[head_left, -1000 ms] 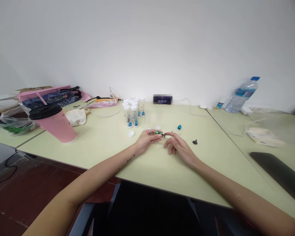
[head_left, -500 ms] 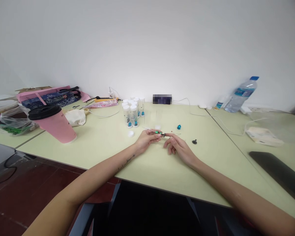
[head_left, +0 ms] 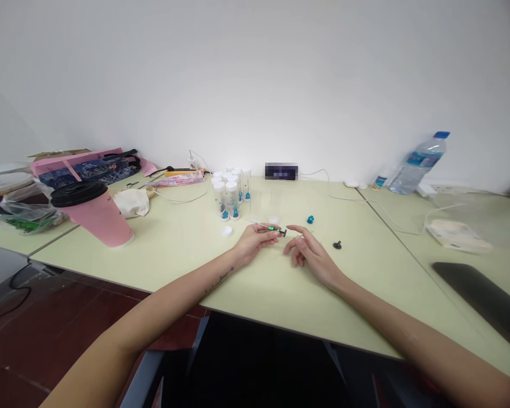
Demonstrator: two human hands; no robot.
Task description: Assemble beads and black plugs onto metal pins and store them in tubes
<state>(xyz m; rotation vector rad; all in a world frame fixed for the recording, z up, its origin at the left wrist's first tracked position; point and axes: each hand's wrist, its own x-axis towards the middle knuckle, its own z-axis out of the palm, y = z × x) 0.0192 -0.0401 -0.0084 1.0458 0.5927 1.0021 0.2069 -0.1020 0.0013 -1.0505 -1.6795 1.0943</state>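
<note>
My left hand (head_left: pixel 255 242) is closed on a small green tool (head_left: pixel 272 228) with a thin metal shaft pointing left and a black, flat-ended piece on its right; its exact kind I cannot tell. Just to the right, my right hand (head_left: pixel 308 252) is held with fingers apart and bent, its index fingertip a short way from the black end. Beyond that hand lies a small blue part (head_left: pixel 310 219). A black part with a round base and a stem (head_left: pixel 337 245) rests on the table farther right. A loose white cap (head_left: pixel 226 231) lies left of my left hand.
Several clear tubes with white caps (head_left: pixel 232 198) hold blue parts behind my left hand. A tilted pink cup (head_left: pixel 97 212) and a cloth bag (head_left: pixel 132 202) are at left. A phone (head_left: pixel 281 171) leans on the wall; a water bottle (head_left: pixel 419 164) stands at right.
My right index finger has come away from the black end of the tool and lifted slightly. My left hand keeps its hold, nearly unmoved.
</note>
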